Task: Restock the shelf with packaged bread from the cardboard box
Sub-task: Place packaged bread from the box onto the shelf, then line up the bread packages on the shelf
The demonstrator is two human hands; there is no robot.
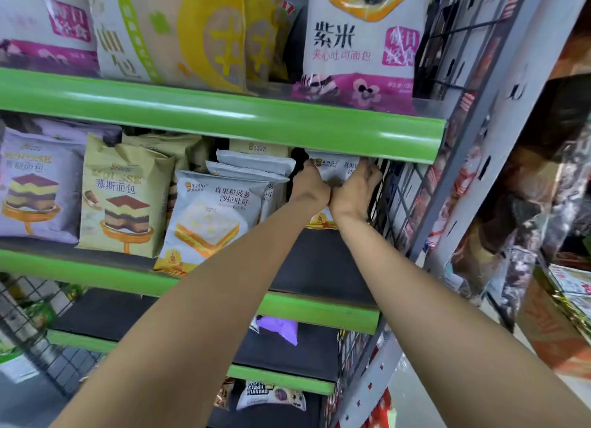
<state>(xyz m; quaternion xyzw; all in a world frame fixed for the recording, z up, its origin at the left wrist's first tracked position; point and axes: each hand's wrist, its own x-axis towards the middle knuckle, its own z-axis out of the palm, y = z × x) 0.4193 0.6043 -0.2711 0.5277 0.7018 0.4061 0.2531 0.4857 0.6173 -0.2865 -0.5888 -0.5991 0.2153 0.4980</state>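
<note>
Grey-white bread packet (335, 170) up at the far right end of the middle shelf (319, 261), pinned between both hands, tucked just under the green rail (287, 130) of the shelf above. Standing upright, long axis running top to bottom, printed face turned out toward the camera, top seam hidden behind that green rail. Left hand (310, 184) on the packet's left edge, fingers curled round it and out of sight behind. Right hand (356, 188) on the right edge, fingers (372, 172) hooked over the packet's side, hard against the black wire side grid (393, 197). Heels of both hands nearly touching below the packet's middle. A sliver of yellow print (321, 221) peeping out beneath the wrists, bottom edge seemingly down on the dark shelf board.

Left of the held packet, a leaning row of matching grey-white packets (211, 216), front one showing a sandwich slice, upright and facing out. Further left still, a tan mousse-cake packet (121, 197) and a lilac one (35, 184), both upright. Above the held packet, on the upper shelf, a tall white-and-pink bag (361, 47) and cream-yellow bags (179, 31). Below it, a purple packet (278, 330) lying on the lower shelf. Cardboard box not identifiable in view.
</note>
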